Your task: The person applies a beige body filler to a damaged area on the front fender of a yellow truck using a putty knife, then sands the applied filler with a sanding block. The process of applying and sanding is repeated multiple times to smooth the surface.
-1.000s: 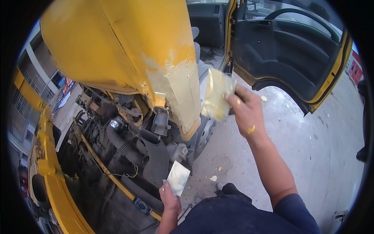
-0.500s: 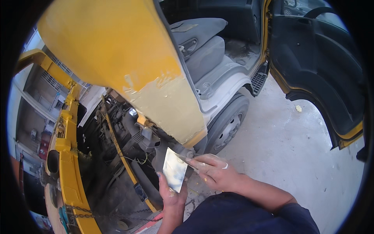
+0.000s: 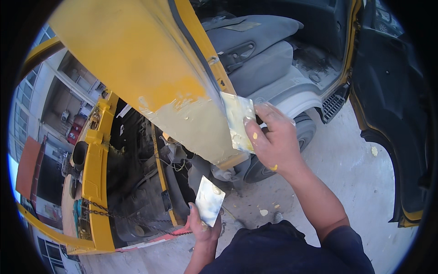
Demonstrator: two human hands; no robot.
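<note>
My right hand [image 3: 273, 137] grips a flat metal spreader [image 3: 237, 121] smeared with pale filler. The blade is up at the edge of the yellow cab's corner panel [image 3: 127, 55]; whether it touches is hard to tell. A rough beige layer of filler [image 3: 187, 130] covers that panel's lower part, with ragged edges over the yellow paint. Low in the middle, my left hand [image 3: 203, 223] holds a second flat plate [image 3: 210, 201] with a dab of paste on it. Spots of filler mark my right hand and wrist.
An open black door [image 3: 388, 100] stands at the right, beside the cab's grey seat [image 3: 255, 41], step [image 3: 333, 107] and wheel [image 3: 305, 132]. At left are the exposed engine bay [image 3: 132, 192], a yellow frame [image 3: 98, 196] with chains, and a building. The concrete floor [image 3: 346, 182] has filler drips.
My right hand dropped to the plate in my left hand, then rose with its spreader to the panel edge. The view has shifted, showing more of the cab's seat and the left frame.
</note>
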